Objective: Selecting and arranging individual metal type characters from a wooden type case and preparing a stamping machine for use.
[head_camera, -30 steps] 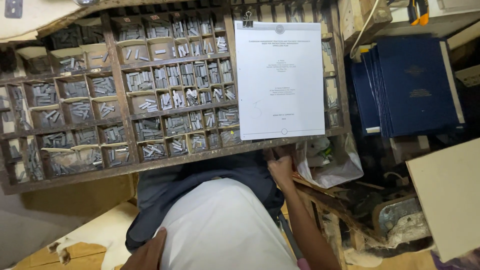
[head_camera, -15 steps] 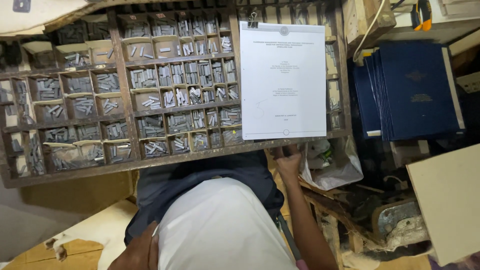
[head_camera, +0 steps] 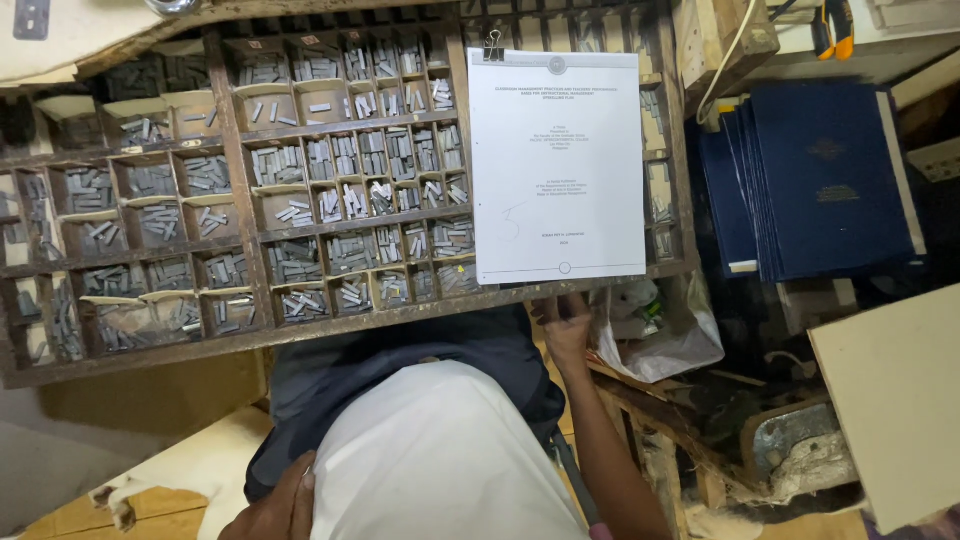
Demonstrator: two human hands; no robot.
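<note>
Type case [head_camera: 250,215], a wide wooden tray split into many small compartments, fills the upper left of the head view, and nearly every compartment holds small grey metal sorts [head_camera: 372,155] lying loose. It slopes toward the person, its front rail [head_camera: 330,325] running just above the lap. A white printed sheet [head_camera: 557,165] hangs over the right part of the case from a black binder clip [head_camera: 493,46] and covers several compartments there.

The right hand [head_camera: 567,330] reaches up to the front rail just below the bottom edge of the sheet; its fingers are curled loosely against the wood and hold nothing that shows. The left hand [head_camera: 283,505] lies low at the bottom edge on the dark apron [head_camera: 400,365] beside the white shirt [head_camera: 440,460], fingers relaxed, nothing in it.

To the right stand dark blue bound books [head_camera: 810,175], with a crumpled plastic bag [head_camera: 660,335] and scrap wood [head_camera: 660,410] below.

As I judge it, the risk lies at that rail: a push or knock from the right hand could jolt the sloped case and send sorts jumping between neighbouring compartments, and brushing the sheet could swing it off its single clip.
</note>
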